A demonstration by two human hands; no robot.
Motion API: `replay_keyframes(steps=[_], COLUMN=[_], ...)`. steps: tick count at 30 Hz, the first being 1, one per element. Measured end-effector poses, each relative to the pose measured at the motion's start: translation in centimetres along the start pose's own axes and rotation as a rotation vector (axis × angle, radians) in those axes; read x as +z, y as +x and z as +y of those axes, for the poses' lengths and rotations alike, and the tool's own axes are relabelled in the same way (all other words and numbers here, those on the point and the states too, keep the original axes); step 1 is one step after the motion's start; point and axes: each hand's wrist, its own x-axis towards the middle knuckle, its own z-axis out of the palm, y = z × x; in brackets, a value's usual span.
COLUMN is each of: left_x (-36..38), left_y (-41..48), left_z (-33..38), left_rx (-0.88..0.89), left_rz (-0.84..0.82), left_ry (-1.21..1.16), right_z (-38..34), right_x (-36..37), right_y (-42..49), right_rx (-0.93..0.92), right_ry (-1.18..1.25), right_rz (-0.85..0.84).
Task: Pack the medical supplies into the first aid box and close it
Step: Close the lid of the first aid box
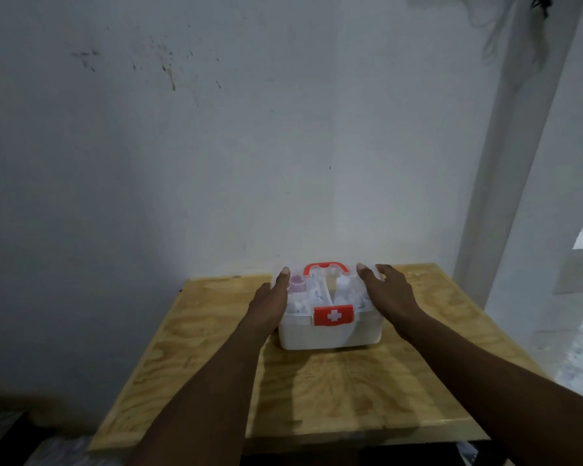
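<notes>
Hands (271,299) (389,292) atop box (330,336), wall (216,163) behind

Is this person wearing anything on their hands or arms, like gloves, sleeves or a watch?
No. The left hand and right hand are bare: no gloves, no rings that I can see. The left forearm and right forearm are uncovered down to the picture's edge, with no sleeve, watch or bracelet showing.

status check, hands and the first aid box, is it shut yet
Left hand and right hand open, flat on the clear lid. First aid box lid down, supplies inside, red latch looks down. Nothing blocking it.
</notes>
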Motion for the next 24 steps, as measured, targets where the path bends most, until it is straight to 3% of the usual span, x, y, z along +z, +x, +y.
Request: replay_keyframes(steps=[7,10,12,14,17,20,24], left_x=[2.9,3.2,3.2,2.8,2.1,2.4,3.1], left_y=[1.8,1.2,0.3,-0.7,-1.5,-1.5,-1.7], left_z=[-0.5,-0.4,-0.6,-1.0,-1.4,-2.5,-4.0], left_rx=[-0.023,0.026,0.211,0.549,0.965,1.133,1.168], left_rz=[-0.062,-0.001,0.14,0.356,0.464,0.414,0.349], left_ry=[0.019,0.06,0.235,0.526,0.814,0.969,1.034], right_z=[1.9,1.9,1.9,2.3,3.0,3.8,5.4], right_x=[-2.0,-1.8,-1.7,-1.9,-2.1,-1.7,-0.9], right_y=[1.1,1.0,0.4,-0.3,-1.3,-2.4,-2.7], right_rx=[0.006,-0.025,-0.16,-0.455,-0.842,-0.978,-0.95], right_ry=[-0.062,-0.084,-0.203,-0.409,-0.594,-0.694,-0.815], right_rz=[0.032,0.027,0.125,0.284,0.289,0.262,0.202])
